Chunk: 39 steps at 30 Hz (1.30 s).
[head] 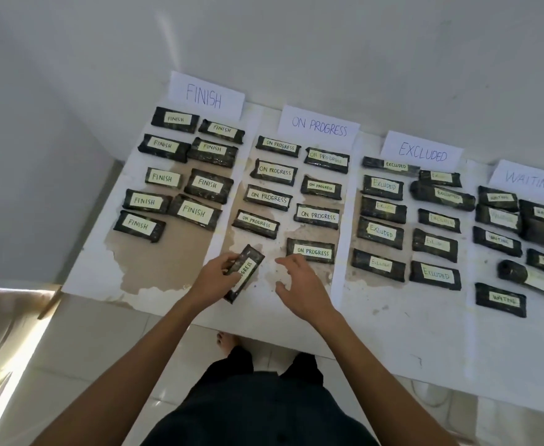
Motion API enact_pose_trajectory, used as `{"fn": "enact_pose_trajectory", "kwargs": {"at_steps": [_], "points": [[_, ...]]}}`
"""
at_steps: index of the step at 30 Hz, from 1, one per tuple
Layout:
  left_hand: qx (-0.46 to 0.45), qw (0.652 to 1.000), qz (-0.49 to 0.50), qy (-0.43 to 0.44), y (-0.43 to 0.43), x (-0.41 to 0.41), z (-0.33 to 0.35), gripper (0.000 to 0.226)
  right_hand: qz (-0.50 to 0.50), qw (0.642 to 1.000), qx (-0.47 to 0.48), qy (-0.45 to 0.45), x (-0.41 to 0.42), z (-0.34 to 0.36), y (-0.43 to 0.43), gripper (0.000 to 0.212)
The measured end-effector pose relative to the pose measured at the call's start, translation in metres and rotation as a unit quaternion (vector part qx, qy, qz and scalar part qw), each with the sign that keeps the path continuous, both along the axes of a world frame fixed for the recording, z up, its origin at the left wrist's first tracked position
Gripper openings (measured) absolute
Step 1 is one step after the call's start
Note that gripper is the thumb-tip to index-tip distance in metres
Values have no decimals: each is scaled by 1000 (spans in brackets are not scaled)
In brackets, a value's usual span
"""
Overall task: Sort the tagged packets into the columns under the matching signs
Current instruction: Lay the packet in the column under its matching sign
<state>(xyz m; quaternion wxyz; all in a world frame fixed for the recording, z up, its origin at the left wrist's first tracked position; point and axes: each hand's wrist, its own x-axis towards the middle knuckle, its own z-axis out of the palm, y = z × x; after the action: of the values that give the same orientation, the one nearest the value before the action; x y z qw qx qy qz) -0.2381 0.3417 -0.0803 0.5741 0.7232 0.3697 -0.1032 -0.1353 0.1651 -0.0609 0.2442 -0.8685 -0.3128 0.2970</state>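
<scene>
Four paper signs stand along the wall: FINISH (204, 96), ON PROGRESS (319, 126), EXCLUDED (422, 151) and WAITING (529, 180). Dark packets with pale tags lie in columns under each sign. My left hand (214, 280) grips a dark packet tagged ON PROGRESS (246, 270), turned lengthwise, at the near end of the ON PROGRESS column. My right hand (299, 286) hovers beside it with fingers spread and loosely curled, holding nothing, just in front of the nearest ON PROGRESS packet (311, 251).
The white table (393, 333) has worn brown patches and a near edge close to my legs. A rolled packet (528, 276) lies in the WAITING column. A pale cloth-covered object (3, 333) sits at the left. Tiled floor lies below.
</scene>
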Motion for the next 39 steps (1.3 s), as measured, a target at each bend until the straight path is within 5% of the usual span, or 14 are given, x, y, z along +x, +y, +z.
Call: {"fn": "enact_pose_trajectory", "kwargs": {"at_steps": [5, 12, 17, 28, 30, 32, 34, 39], "points": [[-105, 991, 78, -16, 0, -10, 19, 37, -70, 996, 49, 36, -6, 12, 6, 47], [-89, 996, 11, -23, 9, -13, 31, 37, 2, 996, 66, 59, -11, 21, 17, 69], [-98, 994, 11, -51, 15, -12, 33, 39, 118, 990, 10, -76, -14, 20, 26, 65], [-64, 992, 97, -45, 16, 9, 14, 42, 119, 975, 5, -189, -8, 4, 36, 50], [0, 995, 96, -40, 18, 16, 7, 49, 110, 976, -16, -190, -1, -4, 44, 48], [168, 984, 22, -47, 21, 20, -1, 53, 104, 977, -42, -182, 6, -11, 54, 45], [343, 932, -95, -65, 25, 23, -10, 51, 107, 976, -66, -177, 13, -19, 66, 44], [439, 860, -257, -34, 26, 29, -23, 45, 112, 970, -116, -184, 20, -41, 88, 45]]}}
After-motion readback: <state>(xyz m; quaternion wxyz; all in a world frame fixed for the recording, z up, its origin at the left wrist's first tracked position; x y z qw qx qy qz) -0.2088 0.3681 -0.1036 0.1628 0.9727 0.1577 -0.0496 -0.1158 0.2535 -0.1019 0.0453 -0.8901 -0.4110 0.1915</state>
